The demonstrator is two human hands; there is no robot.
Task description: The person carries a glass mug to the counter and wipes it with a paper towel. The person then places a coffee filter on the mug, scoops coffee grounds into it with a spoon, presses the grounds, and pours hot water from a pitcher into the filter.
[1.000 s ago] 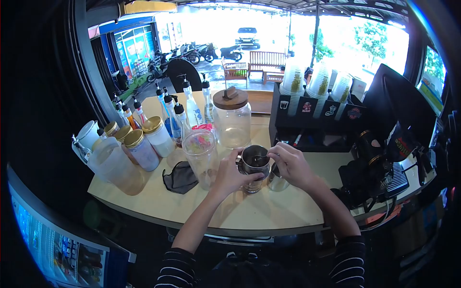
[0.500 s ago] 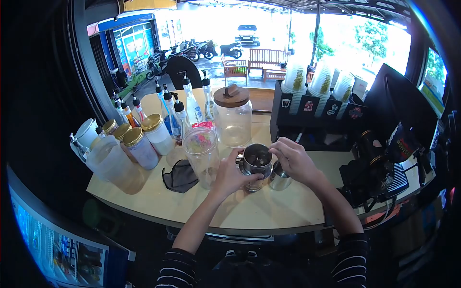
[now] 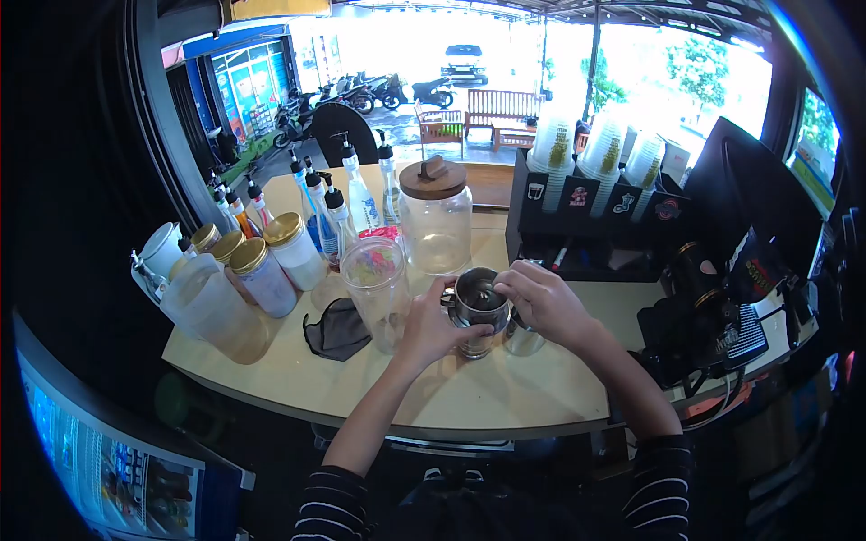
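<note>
A metal cup (image 3: 481, 311) stands near the middle of the counter, with my left hand (image 3: 434, 325) wrapped round its left side and front. My right hand (image 3: 544, 302) is closed in a pinch at the cup's right rim. What its fingers hold is too small to make out. Inside the cup the contents are dark and unclear. A second metal cup (image 3: 523, 339) is partly hidden below my right hand. To the left of my left hand is a tall clear plastic container (image 3: 377, 293), and behind the cup stands a glass jar with a wooden lid (image 3: 435, 225).
Gold-lidded jars (image 3: 267, 281), pump bottles (image 3: 361, 194) and a clear pitcher (image 3: 216, 307) occupy the left side. A dark cloth (image 3: 337, 331) lies before them. At the right are a black cup holder (image 3: 577, 207) and a dark machine (image 3: 690, 316).
My right hand has shifted slightly back and forth at the cup's rim, now a little further left over it. My left hand keeps its hold on the cup.
</note>
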